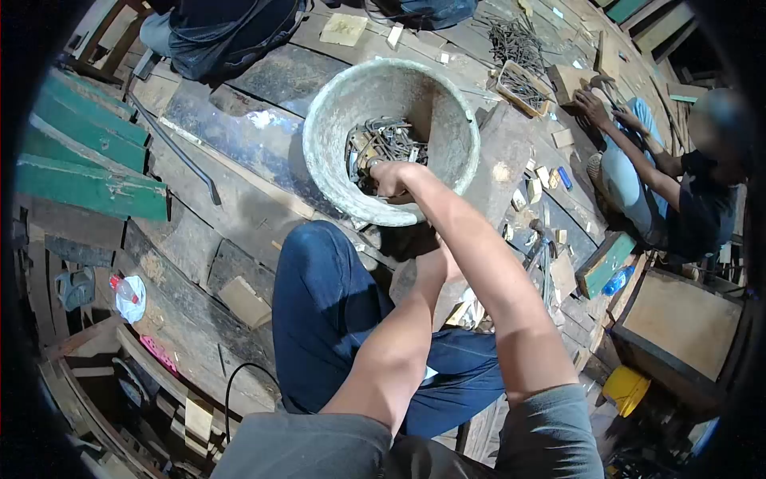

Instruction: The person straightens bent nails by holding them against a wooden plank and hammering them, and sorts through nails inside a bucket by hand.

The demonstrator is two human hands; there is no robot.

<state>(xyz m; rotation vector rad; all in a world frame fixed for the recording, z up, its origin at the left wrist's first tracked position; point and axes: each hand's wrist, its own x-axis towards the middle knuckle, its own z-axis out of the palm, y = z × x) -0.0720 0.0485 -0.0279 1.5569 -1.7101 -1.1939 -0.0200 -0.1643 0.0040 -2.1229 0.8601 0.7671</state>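
A large round bucket (313, 148) with a pale, crusted rim stands on the boards in front of my knees. Dark metal pieces that look like nails or bolts (396, 137) lie heaped at its bottom. My right hand (389, 177) is down inside the bucket, its fingers curled at the near side of the heap. The fingertips are hidden, so what they hold cannot be made out. Just outside the near wall is my left hand (447, 262), mostly covered by my right forearm. Its fingers do not show.
Another person (662, 172) sits at the right, hands at a wooden block (568, 82). A tray of nails (523, 86) and a loose nail pile (515, 40) lie behind. A hammer (542, 239) and wood offcuts are right of the bucket. A pry bar (179, 152) lies left, near green boards (92, 188).
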